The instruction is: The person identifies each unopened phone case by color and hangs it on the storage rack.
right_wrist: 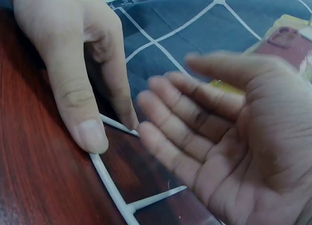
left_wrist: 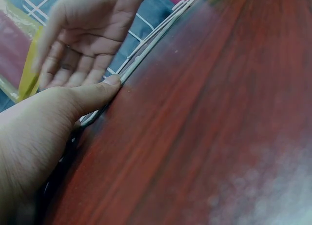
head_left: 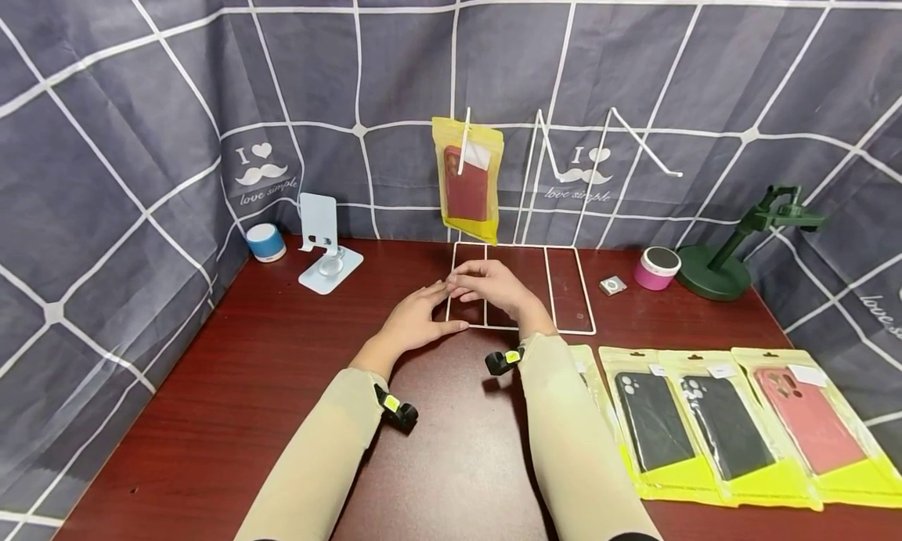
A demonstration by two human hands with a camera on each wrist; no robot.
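A white wire display rack stands on the dark red table, its flat base frame lying on the wood. My left hand presses the frame's near left corner; thumb and forefinger rest on the wire in the right wrist view. My right hand hovers just above the frame with its palm bare and fingers relaxed, holding nothing. A yellow packet with a red phone case hangs on the rack's left hook. In the left wrist view my thumb lies against the wire.
Three yellow packets with phone cases lie at the front right: two black, one pink. At the back stand a white phone stand, blue speaker, pink speaker and green stand. Checked cloth walls the table.
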